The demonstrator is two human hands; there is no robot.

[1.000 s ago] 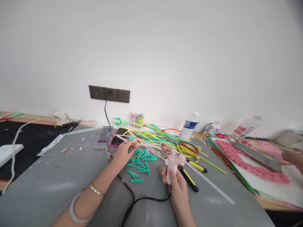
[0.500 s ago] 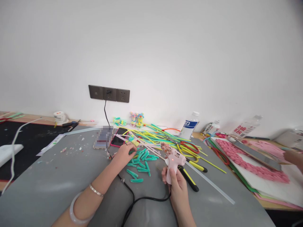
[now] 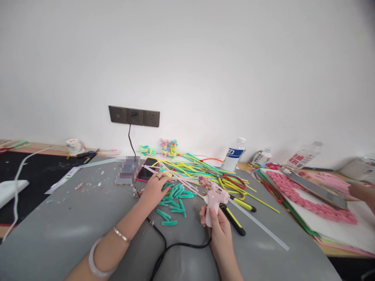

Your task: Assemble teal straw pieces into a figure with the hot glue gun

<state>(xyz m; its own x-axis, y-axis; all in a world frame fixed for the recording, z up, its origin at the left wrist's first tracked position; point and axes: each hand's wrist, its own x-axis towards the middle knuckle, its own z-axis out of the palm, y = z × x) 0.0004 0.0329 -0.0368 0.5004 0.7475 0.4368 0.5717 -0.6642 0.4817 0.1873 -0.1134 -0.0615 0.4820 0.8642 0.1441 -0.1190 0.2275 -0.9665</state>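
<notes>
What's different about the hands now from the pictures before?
The left hand has drawn its fingers slightly nearer the person, to the far edge of the teal pipe-cleaner pieces; any grip is unclear. The right hand still holds the pink glue gun.

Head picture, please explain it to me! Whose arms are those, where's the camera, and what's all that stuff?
There's no robot here, just a person's two bare hands. The camera sits on their head, looking forward and down, so you see almost what they see. The right hand holds a pink glue gun. The left hand is at the edge of a pile of short teal fuzzy pieces; I can't tell whether it grips one. On the grey tabletop there are also long fuzzy stems, red-handled scissors and a bottle.
</notes>
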